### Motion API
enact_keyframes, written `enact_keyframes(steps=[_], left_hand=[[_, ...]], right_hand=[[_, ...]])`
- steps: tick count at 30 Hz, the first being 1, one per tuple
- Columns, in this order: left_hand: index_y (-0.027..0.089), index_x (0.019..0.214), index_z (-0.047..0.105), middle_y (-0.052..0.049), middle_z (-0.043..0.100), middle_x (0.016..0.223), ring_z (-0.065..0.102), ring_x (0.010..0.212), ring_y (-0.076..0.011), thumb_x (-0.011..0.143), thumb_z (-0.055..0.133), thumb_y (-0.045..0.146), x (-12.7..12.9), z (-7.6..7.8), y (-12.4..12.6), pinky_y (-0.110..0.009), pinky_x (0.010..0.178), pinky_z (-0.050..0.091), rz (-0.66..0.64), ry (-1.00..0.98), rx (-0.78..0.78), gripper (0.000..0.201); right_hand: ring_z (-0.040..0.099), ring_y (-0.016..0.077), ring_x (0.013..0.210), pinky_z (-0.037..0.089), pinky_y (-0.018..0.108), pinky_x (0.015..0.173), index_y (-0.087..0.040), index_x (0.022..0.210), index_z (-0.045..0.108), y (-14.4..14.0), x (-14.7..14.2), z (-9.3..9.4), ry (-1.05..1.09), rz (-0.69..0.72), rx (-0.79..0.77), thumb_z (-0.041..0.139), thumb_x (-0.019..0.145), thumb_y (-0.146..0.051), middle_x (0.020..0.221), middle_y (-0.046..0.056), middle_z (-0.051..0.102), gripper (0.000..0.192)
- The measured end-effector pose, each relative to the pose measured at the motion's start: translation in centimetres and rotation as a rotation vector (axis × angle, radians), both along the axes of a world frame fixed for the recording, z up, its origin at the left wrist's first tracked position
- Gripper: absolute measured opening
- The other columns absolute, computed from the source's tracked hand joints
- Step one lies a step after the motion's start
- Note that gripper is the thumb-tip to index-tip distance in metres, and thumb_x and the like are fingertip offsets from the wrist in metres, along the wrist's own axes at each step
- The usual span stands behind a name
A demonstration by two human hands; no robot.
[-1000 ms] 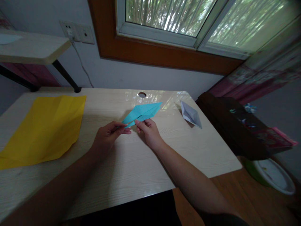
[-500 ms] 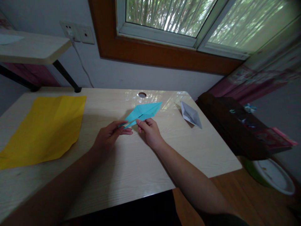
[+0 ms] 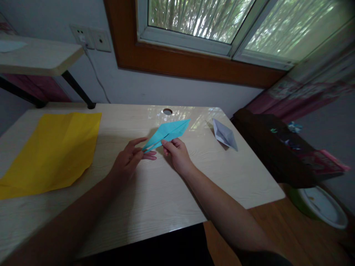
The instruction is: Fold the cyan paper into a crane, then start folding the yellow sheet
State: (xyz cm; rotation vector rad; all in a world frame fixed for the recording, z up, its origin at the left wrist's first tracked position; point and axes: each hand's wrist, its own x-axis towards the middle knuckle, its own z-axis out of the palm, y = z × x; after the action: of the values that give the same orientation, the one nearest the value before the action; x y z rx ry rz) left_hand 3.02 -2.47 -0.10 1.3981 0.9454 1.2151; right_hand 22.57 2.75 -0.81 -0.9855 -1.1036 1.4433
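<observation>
Both hands hold a folded sheet of turquoise paper [image 3: 169, 130], a long diamond shape with a slit along its near side, tilted above the table. My left hand [image 3: 131, 154] pinches its pointed near-left tip between thumb and fingers, with the index finger lifted away and other fingers stretched beneath. My right hand [image 3: 176, 152] grips the lower edge near the middle, thumb on top. Some right fingers are hidden behind the paper. To the right, a folded white paper boat [image 3: 225, 135] rests on the table.
A large yellow paper sheet [image 3: 55, 151] lies on the left of the pale wooden table [image 3: 161, 199]. Behind it stands a raised shelf [image 3: 41, 57] on black legs. The table has a round cable hole [image 3: 168, 111] at the back. A green-and-white basin [image 3: 321, 207] sits at lower right.
My left index finger has lifted off the paper, and the left thumb and fingers now pinch the tip, bringing its two points together. My right hand has barely moved.
</observation>
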Motion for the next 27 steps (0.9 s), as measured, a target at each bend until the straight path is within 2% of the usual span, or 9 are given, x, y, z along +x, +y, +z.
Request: enact_keyframes(steps=[4,8,12,14,18,24,27], left_hand=[[0.019,0.137,0.048,-0.007,0.079,0.104,0.078,0.092,-0.0255,0.098,0.054,0.032,-0.11,0.10,0.04,-0.047,0.087,0.060,-0.011,-0.102,0.053,0.041],[0.018,0.133,0.047,-0.002,0.077,0.087,0.077,0.080,-0.0213,0.096,0.060,0.035,-0.04,0.48,0.44,-0.040,0.081,0.060,0.046,-0.075,-0.023,0.042],[0.022,0.137,0.040,0.003,0.075,0.079,0.076,0.072,-0.0183,0.088,0.074,0.030,0.20,0.28,0.74,-0.034,0.074,0.059,-0.007,-0.064,-0.089,0.061],[0.023,0.140,0.036,0.004,0.075,0.077,0.074,0.070,-0.0171,0.085,0.077,0.028,0.36,0.08,0.70,-0.033,0.074,0.059,-0.039,-0.074,-0.100,0.068],[0.024,0.145,0.031,0.004,0.075,0.076,0.073,0.068,-0.0158,0.085,0.077,0.025,0.61,-0.07,0.50,-0.032,0.073,0.058,-0.069,-0.072,-0.115,0.076],[0.026,0.154,0.017,0.002,0.076,0.083,0.075,0.072,-0.0175,0.084,0.077,0.026,0.62,-0.23,0.49,-0.032,0.072,0.057,-0.110,-0.068,-0.155,0.092],[0.026,0.153,0.020,0.000,0.075,0.087,0.075,0.074,-0.0188,0.090,0.072,0.036,0.48,-0.14,0.49,-0.032,0.071,0.058,-0.110,-0.074,-0.150,0.082]], right_hand=[[0.045,0.0099,0.051,0.030,0.027,0.052,-0.019,0.068,0.057,0.07,0.04,-0.10,-0.009,0.020,-0.001,0.080,0.078,-0.046,0.057,-0.004,0.056,0.036],[0.044,0.0099,0.053,0.030,0.027,0.054,-0.019,0.072,0.058,-0.08,-0.03,-0.18,0.004,0.102,-0.025,0.081,0.077,-0.046,0.058,-0.004,0.056,0.035],[0.047,0.0104,0.057,0.033,0.027,0.058,-0.018,0.073,0.060,-0.38,-0.10,-0.17,-0.036,0.264,-0.004,0.079,0.078,-0.046,0.062,-0.004,0.056,0.035],[0.049,0.0109,0.059,0.035,0.028,0.060,-0.018,0.074,0.061,-0.48,-0.11,-0.12,-0.070,0.296,0.012,0.078,0.080,-0.047,0.064,-0.003,0.058,0.035],[0.050,0.0113,0.062,0.038,0.028,0.063,-0.019,0.078,0.059,-0.54,-0.17,0.07,-0.039,0.275,0.022,0.075,0.083,-0.050,0.069,-0.002,0.059,0.036],[0.047,0.0109,0.060,0.035,0.027,0.060,-0.020,0.078,0.059,-0.51,-0.22,0.40,0.005,0.229,0.005,0.075,0.083,-0.053,0.065,-0.004,0.055,0.037],[0.046,0.0108,0.059,0.035,0.027,0.060,-0.020,0.077,0.058,-0.43,-0.22,0.14,0.057,0.239,-0.002,0.075,0.083,-0.050,0.063,-0.005,0.053,0.036]])
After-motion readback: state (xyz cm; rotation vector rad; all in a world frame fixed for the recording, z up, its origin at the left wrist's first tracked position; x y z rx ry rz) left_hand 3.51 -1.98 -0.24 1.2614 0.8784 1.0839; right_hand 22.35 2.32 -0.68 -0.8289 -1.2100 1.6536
